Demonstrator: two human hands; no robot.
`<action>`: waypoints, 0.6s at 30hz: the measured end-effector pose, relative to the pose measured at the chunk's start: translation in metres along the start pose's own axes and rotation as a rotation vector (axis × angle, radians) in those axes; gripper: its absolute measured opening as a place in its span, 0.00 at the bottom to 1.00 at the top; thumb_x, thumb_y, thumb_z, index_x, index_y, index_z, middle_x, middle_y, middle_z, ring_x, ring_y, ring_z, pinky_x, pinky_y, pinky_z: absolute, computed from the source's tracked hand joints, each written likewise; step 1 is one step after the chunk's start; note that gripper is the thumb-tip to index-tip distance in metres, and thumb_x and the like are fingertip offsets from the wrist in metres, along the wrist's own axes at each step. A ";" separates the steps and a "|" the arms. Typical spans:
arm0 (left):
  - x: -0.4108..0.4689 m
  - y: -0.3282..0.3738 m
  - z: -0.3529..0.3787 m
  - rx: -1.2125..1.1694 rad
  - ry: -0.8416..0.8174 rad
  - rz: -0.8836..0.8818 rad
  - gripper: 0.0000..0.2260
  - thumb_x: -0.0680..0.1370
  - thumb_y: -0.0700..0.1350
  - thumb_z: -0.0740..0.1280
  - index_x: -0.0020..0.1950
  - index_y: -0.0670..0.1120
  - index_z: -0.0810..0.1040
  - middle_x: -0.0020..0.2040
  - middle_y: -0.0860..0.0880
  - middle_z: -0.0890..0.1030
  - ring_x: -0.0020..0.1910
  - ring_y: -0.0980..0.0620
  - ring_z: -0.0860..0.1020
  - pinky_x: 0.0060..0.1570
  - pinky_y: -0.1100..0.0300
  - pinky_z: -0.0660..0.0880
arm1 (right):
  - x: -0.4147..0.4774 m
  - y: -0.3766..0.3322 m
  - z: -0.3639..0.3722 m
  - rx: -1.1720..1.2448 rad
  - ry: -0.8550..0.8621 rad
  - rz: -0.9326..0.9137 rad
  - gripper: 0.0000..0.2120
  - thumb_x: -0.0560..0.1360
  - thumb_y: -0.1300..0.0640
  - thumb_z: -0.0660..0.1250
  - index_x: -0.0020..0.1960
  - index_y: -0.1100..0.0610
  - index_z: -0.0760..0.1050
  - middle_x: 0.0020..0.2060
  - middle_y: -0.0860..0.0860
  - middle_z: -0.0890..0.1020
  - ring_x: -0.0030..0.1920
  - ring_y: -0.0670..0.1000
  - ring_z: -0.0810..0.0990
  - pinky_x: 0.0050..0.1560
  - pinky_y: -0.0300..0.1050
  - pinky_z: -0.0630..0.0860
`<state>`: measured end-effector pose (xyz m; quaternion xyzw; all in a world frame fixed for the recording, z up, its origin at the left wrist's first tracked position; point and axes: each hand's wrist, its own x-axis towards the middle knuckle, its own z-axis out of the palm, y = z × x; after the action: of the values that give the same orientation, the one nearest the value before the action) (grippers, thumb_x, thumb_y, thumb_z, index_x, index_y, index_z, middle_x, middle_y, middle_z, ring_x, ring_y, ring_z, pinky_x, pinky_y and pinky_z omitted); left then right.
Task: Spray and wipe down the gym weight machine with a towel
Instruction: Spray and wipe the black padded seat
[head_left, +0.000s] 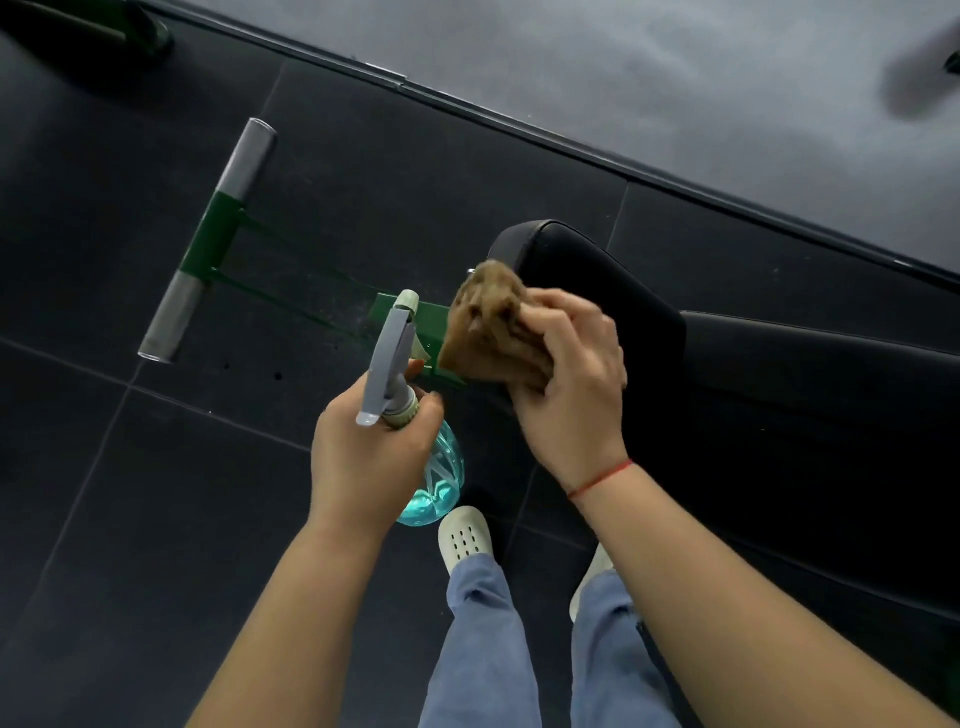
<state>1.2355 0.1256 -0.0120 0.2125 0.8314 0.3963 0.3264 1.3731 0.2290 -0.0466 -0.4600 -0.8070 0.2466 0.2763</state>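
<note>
Crumpled brown cloth towel (485, 322), bunched in the right hand (574, 387), fingers clenched round it, right at the left end of the black padded machine seat (597, 275). Pad stretching off to the right, so probably wiping that way next. Clear teal plastic spray bottle (439, 470) gripped in the left hand (366, 457), nozzle pointing away toward the green metal frame (218, 228). Dark tiled floor (130, 493) underneath.

gym setting: dark floor tiles (156, 493) are covering the ground; a green machine frame (439, 316) with grey-ended crossbar (249, 161) is standing beside a black padded seat (597, 280).
</note>
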 end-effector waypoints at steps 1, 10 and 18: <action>0.000 -0.002 0.000 0.016 -0.001 0.004 0.07 0.74 0.38 0.74 0.44 0.51 0.81 0.28 0.55 0.75 0.31 0.53 0.74 0.39 0.51 0.76 | 0.015 -0.002 0.001 0.019 0.045 0.073 0.23 0.69 0.61 0.75 0.61 0.50 0.77 0.64 0.52 0.76 0.62 0.57 0.74 0.57 0.60 0.74; 0.002 -0.018 -0.001 0.011 -0.010 0.029 0.17 0.73 0.34 0.71 0.62 0.34 0.79 0.38 0.48 0.81 0.35 0.51 0.77 0.33 0.69 0.72 | 0.031 -0.023 0.003 -0.200 -0.023 0.002 0.20 0.70 0.49 0.75 0.60 0.49 0.80 0.62 0.49 0.79 0.59 0.57 0.75 0.51 0.51 0.73; 0.004 -0.016 -0.014 -0.064 0.046 0.009 0.14 0.71 0.37 0.71 0.56 0.34 0.80 0.36 0.45 0.79 0.33 0.56 0.74 0.32 0.68 0.72 | 0.014 -0.069 -0.010 -0.469 -0.360 -0.152 0.19 0.68 0.58 0.74 0.58 0.50 0.81 0.60 0.50 0.78 0.59 0.59 0.73 0.50 0.54 0.69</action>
<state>1.2209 0.1109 -0.0195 0.1965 0.8248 0.4288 0.3118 1.3319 0.2113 0.0090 -0.3986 -0.9100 0.1096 0.0328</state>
